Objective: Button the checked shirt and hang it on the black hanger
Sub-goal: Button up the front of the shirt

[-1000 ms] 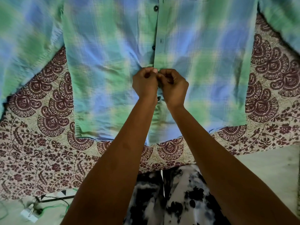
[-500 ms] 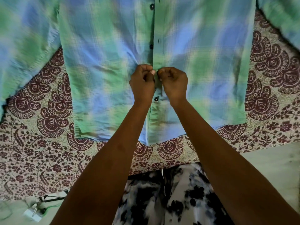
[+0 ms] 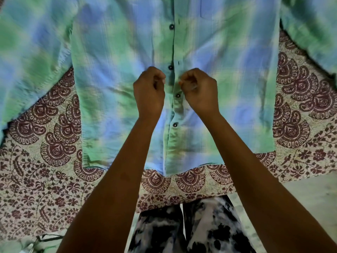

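Green-and-blue checked shirt (image 3: 113, 73), spread flat on a patterned bedsheet (image 3: 45, 136). The placket is flanked by the left hand (image 3: 149, 92) and right hand (image 3: 199, 90), fingers curled; any pinched cloth cannot be told.

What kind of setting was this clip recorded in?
Probably a home, likely a bed or floor mat: the green-and-blue checked shirt lies flat on a cream cloth with maroon paisley print, with pale bare floor beside it.
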`<state>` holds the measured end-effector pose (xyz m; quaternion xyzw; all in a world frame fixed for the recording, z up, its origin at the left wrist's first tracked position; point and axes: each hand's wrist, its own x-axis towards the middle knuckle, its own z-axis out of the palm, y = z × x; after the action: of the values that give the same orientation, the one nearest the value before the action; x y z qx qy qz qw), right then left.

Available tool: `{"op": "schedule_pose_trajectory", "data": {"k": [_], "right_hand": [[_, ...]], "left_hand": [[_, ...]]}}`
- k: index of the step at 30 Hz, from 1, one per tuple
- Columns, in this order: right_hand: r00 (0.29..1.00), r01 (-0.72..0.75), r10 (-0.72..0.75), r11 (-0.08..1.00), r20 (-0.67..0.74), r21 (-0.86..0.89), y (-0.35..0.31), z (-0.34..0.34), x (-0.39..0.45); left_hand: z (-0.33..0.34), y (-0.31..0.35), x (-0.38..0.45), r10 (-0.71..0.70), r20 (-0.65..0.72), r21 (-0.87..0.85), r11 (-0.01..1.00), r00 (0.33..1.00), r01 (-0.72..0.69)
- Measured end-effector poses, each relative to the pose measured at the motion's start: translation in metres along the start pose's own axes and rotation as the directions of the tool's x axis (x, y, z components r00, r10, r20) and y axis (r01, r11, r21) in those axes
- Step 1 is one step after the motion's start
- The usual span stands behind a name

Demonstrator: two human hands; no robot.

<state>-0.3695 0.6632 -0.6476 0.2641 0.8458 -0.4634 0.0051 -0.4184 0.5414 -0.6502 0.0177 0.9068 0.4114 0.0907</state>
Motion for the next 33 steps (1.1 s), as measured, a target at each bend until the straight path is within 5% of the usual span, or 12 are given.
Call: {"op": "schedule_pose_trajectory", "data": {"k": [3,8,13,16,19,25,33], "right_hand": [[0.996,0.067,-0.061,0.994,0.063,-0.085,-0.013,0.008,0.011],[0.994,-0.021,0.063,0.908,0.086,-0.418,-0.022,0.017,0.034],[0.983,-0.182,0.183,0.977,-0.009,-0.112,-0.01,0.007,0.047],[0.933,-0.356,0.359,0.907,0.028,0.227,-0.004,0.006,0.046],[0.921,-0.37,0.385,0.828,0.052,0.422,-0.003,0.007,0.039],[0.962,-0.215,0.254,0.929,-0.097,0.3,-0.01,0.018,0.03],[0.929,-0.309,0.363,0.873,-0.079,0.378,-0.015,0.016,0.031]], "left_hand": [[-0.002,0.008,0.022,0.037,0.058,-0.025,0.999,0.998,-0.035],[0.007,0.009,0.046,0.01,0.296,0.127,0.991,0.955,-0.05],[0.022,0.011,0.047,-0.001,0.302,0.312,0.945,0.953,-0.098],[0.023,0.016,0.051,-0.045,0.216,0.248,0.969,0.975,-0.01],[0.021,0.026,0.055,-0.088,0.108,0.169,0.983,0.99,0.069],[0.021,0.042,0.053,-0.099,0.104,0.031,0.995,0.99,0.096],[0.021,0.042,0.051,-0.195,0.147,0.012,0.981,0.97,0.195]]}}
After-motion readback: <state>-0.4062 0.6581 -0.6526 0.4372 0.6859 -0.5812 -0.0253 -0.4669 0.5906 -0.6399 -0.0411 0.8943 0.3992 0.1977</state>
